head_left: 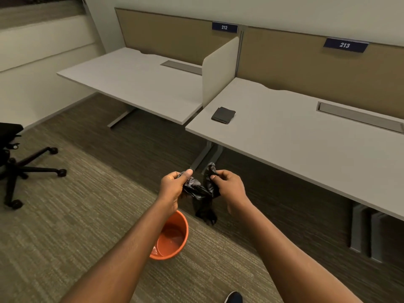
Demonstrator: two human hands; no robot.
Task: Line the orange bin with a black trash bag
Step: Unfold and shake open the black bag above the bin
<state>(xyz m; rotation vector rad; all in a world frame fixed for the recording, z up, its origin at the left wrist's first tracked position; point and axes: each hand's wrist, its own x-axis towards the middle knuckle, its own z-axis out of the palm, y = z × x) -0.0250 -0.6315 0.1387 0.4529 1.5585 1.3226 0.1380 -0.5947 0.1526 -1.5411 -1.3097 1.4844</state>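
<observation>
Crumpled black plastic trash bag (200, 190) held in mid-air between both hands, its top edge pinched at two points and its loose tail hanging down towards the carpet. Left hand (172, 184) closed on one bunch of film, thumb pressed on top; right hand (229, 188) closed on the other bunch, fingertips curled round a raised fold. Mouth of the bag not yet opened, by the look of it.

Round orange plastic bin (172, 235) upright on the carpeted floor (72, 226), empty, directly below and slightly behind the left forearm, nearer the body than the bag. Long axis of the hanging bag roughly vertical, offset to the right of the bin's opening; left hand the nearer of the two to the bin. Likely requirement of the next move: spreading the mouth apart, then bringing the bag back and down over the rim.

Folded dark square bundle (223, 115) lying on the pale grey surface (295, 136), well apart from the hands. Legible writing: "212" on one blue desk sign (224, 27), "213" on the second blue desk sign (345, 45).
</observation>
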